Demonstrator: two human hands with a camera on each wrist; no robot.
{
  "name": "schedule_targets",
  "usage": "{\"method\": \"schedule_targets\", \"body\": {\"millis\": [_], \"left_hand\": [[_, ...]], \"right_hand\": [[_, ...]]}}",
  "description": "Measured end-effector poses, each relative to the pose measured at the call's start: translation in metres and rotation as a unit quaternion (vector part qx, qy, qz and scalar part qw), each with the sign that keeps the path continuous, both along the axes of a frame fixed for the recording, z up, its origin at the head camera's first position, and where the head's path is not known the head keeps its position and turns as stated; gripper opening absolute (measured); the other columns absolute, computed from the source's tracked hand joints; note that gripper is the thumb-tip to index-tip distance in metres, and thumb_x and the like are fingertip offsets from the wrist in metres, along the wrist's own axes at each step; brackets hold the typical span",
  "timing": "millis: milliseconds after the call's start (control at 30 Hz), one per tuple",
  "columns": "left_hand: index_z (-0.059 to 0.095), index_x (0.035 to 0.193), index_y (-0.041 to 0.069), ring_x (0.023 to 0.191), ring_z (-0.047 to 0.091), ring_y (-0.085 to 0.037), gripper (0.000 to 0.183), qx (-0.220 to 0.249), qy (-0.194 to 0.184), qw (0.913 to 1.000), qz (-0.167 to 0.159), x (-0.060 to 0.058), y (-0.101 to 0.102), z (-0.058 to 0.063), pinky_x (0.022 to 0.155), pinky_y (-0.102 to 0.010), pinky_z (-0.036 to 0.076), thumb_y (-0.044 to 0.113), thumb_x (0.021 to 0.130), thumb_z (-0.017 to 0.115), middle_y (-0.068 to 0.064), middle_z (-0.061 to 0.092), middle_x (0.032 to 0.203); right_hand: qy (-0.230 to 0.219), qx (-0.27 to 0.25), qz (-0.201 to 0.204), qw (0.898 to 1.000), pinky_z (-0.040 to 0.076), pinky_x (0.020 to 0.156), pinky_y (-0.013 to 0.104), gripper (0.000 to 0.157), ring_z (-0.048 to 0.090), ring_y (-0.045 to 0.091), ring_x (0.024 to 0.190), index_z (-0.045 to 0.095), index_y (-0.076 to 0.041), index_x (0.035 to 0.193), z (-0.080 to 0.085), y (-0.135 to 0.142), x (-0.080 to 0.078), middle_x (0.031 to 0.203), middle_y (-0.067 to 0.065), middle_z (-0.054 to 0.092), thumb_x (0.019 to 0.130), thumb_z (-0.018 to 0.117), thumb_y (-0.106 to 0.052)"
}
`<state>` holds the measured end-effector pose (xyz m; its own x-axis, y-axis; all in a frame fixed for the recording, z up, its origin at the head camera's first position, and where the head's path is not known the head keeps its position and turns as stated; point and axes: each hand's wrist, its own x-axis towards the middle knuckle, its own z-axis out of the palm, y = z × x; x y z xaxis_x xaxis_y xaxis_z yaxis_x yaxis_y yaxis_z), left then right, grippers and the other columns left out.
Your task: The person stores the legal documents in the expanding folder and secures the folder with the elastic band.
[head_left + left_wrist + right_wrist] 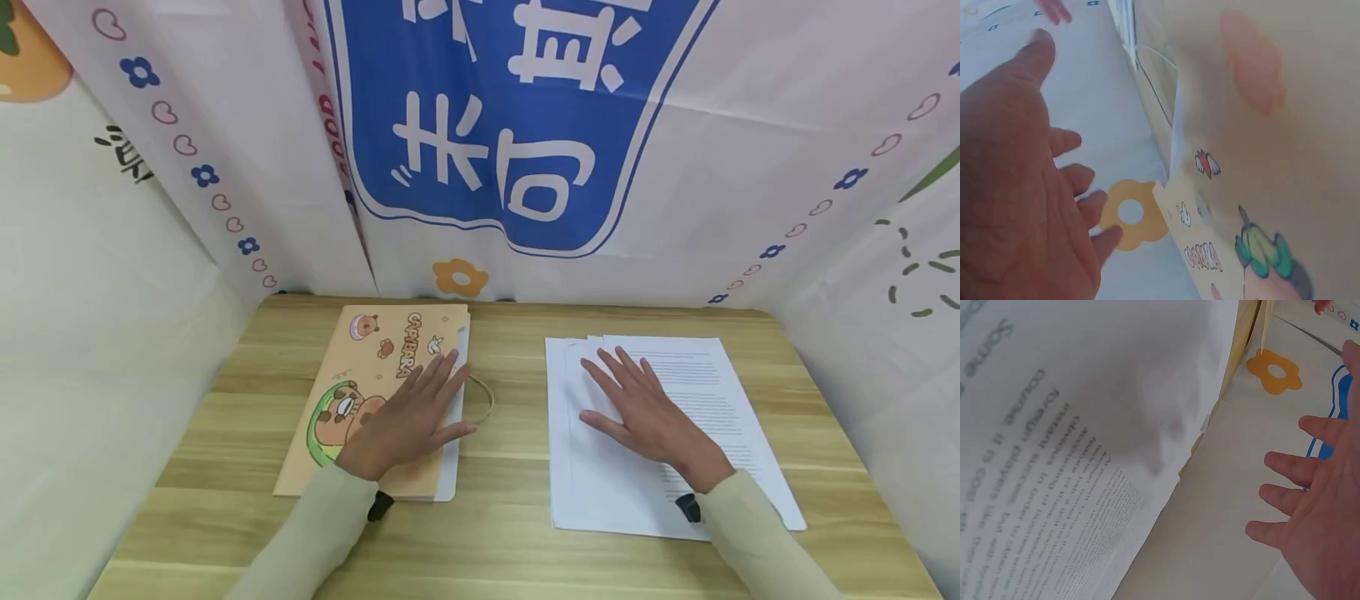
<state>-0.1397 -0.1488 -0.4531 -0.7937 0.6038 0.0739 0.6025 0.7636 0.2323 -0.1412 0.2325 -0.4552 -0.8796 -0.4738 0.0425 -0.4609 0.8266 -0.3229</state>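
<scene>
A tan folder point(322, 450) with capybara cartoons lies closed at the left, pale sheet edges showing along its right side. A thin cord loop point(491, 398) sticks out from that side. My left hand point(412, 417) is over the folder with fingers extended, and the left wrist view shows a gap between palm and cover point(1310, 156). At the right lies a stack of white paper point(622, 492), its sheets slightly uneven, with printed text on the top. Above it my right hand point(652, 417) spreads its fingers, holding nothing; the right wrist view shows it apart from the printed sheet point(1166, 375).
Both items lie on a wood-grain table point(502, 550), a strip of bare wood between them. A white printed cloth point(750, 167) with a blue sign hangs right behind the table's far edge, and pale cloth point(97, 350) flanks both sides.
</scene>
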Motion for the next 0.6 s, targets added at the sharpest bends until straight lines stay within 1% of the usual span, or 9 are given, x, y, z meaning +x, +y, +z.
{"method": "schedule_targets", "body": {"millis": [67,100,167,200,267,333,400,500,600], "left_hand": [[0.027,0.161,0.004,0.151,0.023,-0.040,0.083,0.000,0.016,0.9996,0.021,0.006,0.000,0.001,0.117,-0.058,0.025,0.053,0.101,0.059,-0.023,0.023,0.165],[0.032,0.159,0.003,0.149,0.028,-0.040,0.083,0.003,0.024,0.9992,0.033,0.010,0.001,0.002,0.115,-0.058,0.028,0.052,0.099,0.061,-0.023,0.028,0.163],[0.040,0.155,0.002,0.140,0.043,-0.040,0.080,0.006,0.043,0.9975,0.056,0.016,0.004,0.001,0.108,-0.056,0.039,0.052,0.097,0.065,-0.024,0.044,0.154],[0.045,0.151,0.002,0.133,0.051,-0.039,0.077,0.007,0.050,0.9966,0.065,0.019,0.005,0.001,0.102,-0.054,0.045,0.052,0.096,0.067,-0.024,0.051,0.147],[0.052,0.144,0.002,0.111,0.062,-0.036,0.071,0.012,0.059,0.9948,0.082,0.023,0.008,0.001,0.087,-0.048,0.051,0.049,0.095,0.070,-0.020,0.061,0.127],[0.056,0.137,0.002,0.089,0.062,-0.028,0.066,0.007,0.061,0.9933,0.098,0.025,0.011,0.002,0.070,-0.039,0.051,0.049,0.094,0.071,-0.014,0.063,0.108],[0.057,0.129,0.002,0.073,0.055,-0.022,0.062,0.002,0.042,0.9928,0.112,0.028,0.013,0.003,0.057,-0.034,0.046,0.050,0.093,0.072,-0.010,0.059,0.092],[0.057,0.125,0.001,0.061,0.048,-0.016,0.066,-0.011,-0.009,0.9906,0.136,0.037,0.013,0.004,0.047,-0.031,0.040,0.054,0.091,0.072,-0.003,0.053,0.075],[0.057,0.134,-0.001,0.054,0.044,-0.014,0.075,-0.028,-0.055,0.9851,0.160,0.045,0.009,0.003,0.043,-0.031,0.036,0.058,0.090,0.070,0.001,0.047,0.064]], "right_hand": [[-0.004,0.000,-0.006,1.000,0.003,0.120,0.059,0.082,0.006,0.036,0.155,0.027,-0.020,0.163,-0.001,0.004,0.003,0.168,0.015,0.021,0.099,0.051,-0.064],[-0.006,0.001,-0.010,1.000,0.003,0.120,0.059,0.082,0.006,0.037,0.155,0.027,-0.019,0.163,-0.001,0.007,0.004,0.168,0.015,0.021,0.099,0.051,-0.064],[-0.011,0.002,-0.020,1.000,0.004,0.120,0.060,0.082,0.007,0.038,0.155,0.028,-0.018,0.163,-0.002,0.014,0.007,0.167,0.016,0.023,0.099,0.053,-0.063],[-0.012,0.003,-0.024,1.000,0.005,0.120,0.061,0.081,0.009,0.039,0.154,0.030,-0.017,0.162,-0.003,0.018,0.008,0.166,0.017,0.024,0.099,0.054,-0.063],[-0.015,0.003,-0.032,0.999,0.007,0.119,0.062,0.080,0.011,0.041,0.153,0.033,-0.016,0.160,-0.002,0.024,0.009,0.165,0.019,0.027,0.099,0.056,-0.061],[-0.020,0.004,-0.038,0.999,0.008,0.119,0.063,0.079,0.014,0.043,0.153,0.036,-0.015,0.159,-0.001,0.030,0.010,0.163,0.020,0.029,0.099,0.057,-0.060],[-0.025,0.003,-0.043,0.999,0.010,0.118,0.064,0.078,0.016,0.045,0.151,0.037,-0.014,0.158,0.000,0.035,0.011,0.162,0.022,0.031,0.098,0.059,-0.058],[-0.034,0.000,-0.044,0.998,0.012,0.116,0.066,0.077,0.020,0.049,0.149,0.036,-0.010,0.158,0.000,0.038,0.014,0.160,0.025,0.033,0.099,0.063,-0.052],[-0.041,-0.003,-0.047,0.998,0.015,0.115,0.067,0.076,0.023,0.051,0.147,0.035,-0.008,0.158,-0.004,0.038,0.017,0.158,0.027,0.035,0.099,0.066,-0.045]]}}
